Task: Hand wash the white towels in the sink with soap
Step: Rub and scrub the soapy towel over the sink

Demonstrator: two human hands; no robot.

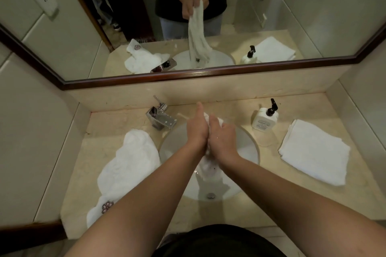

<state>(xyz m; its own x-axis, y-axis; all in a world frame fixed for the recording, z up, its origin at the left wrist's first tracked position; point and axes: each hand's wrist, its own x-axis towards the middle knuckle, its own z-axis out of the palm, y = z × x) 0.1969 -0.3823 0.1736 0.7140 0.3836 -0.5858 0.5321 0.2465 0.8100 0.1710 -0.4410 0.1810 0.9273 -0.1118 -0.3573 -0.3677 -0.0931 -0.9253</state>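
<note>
Left hand (196,129) and right hand (222,137) pressed palm to palm at the centre of the frame, above the round white basin of the sink (249,148). Sandwiched between them, a wet white towel (207,168): a small crumpled tuft poking out above the fingertips toward the upper part of the frame, the longer twisted tail hanging from the heels of the palms down into the basin. Left-hand fingers mostly straight and laid flat against the cloth; right-hand fingers bent over its top edge, gripping it. In the dark-framed wall mirror (208,77) across the upper half of the frame, the same towel seen dangling from both hands into the bowl. Left of the sink, in the lower left of the frame, a rumpled white towel with a dark embroidered flower emblem (127,169) spread over the beige marble counter (271,204), its near edge touching the basin rim. Right of centre, a neatly folded white towel (315,152) lying flat, well apart from the hands. Above it, toward the back wall, a white soap bottle with a black pump (265,118). Upper left of the basin, an angular chrome tap (160,119), near the left fingertips but apart from them. At the basin's lower edge, a small metal drain (210,195).
</note>
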